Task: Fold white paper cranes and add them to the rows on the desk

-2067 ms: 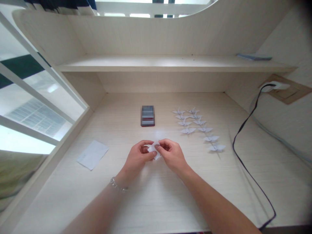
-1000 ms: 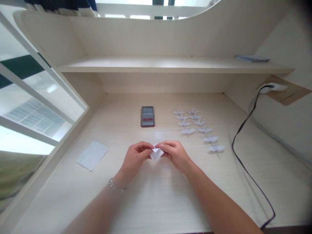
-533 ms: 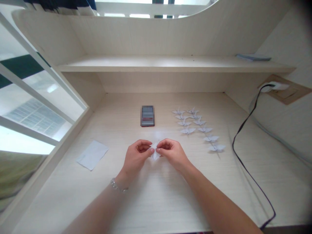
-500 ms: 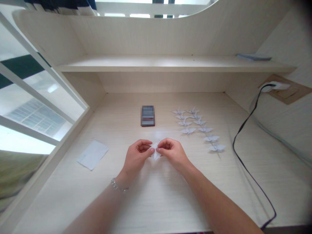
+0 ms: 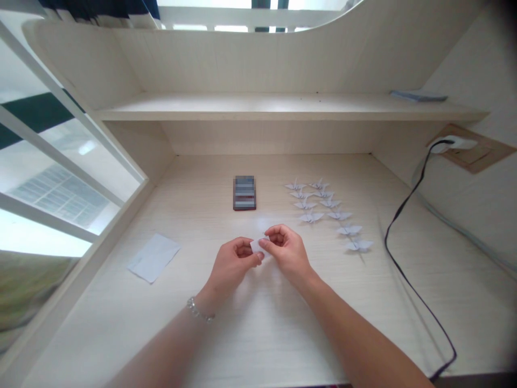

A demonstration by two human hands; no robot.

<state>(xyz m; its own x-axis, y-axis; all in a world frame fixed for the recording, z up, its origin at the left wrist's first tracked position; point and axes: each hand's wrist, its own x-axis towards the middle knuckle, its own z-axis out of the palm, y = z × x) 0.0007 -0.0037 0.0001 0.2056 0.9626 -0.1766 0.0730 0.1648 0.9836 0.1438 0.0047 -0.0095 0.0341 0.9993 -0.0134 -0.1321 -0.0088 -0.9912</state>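
A small folded piece of white paper (image 5: 256, 246) is pinched between my two hands, just above the desk. My left hand (image 5: 236, 258) has its thumb and fingers closed at the paper's left and lower side. From the right, my right hand (image 5: 288, 250) grips it with the thumb lying over its face, so part of the paper is hidden. Several white paper cranes (image 5: 311, 217) stand in two slanting rows beyond my right hand. A flat sheet of white paper (image 5: 153, 258) lies to the left of my left hand.
A phone (image 5: 244, 192) with a blurred screen lies behind my hands on the pale desk (image 5: 202, 183). A black cable (image 5: 398, 264) runs from the wall socket (image 5: 472, 148) down the right side. Above the desk's back is a shelf (image 5: 258, 102) with a thin flat item (image 5: 418, 96).
The folded paper has been turned between my fingers, and its pointed lower end no longer shows. My right hand has risen slightly, while my left hand has shifted a little down and right.
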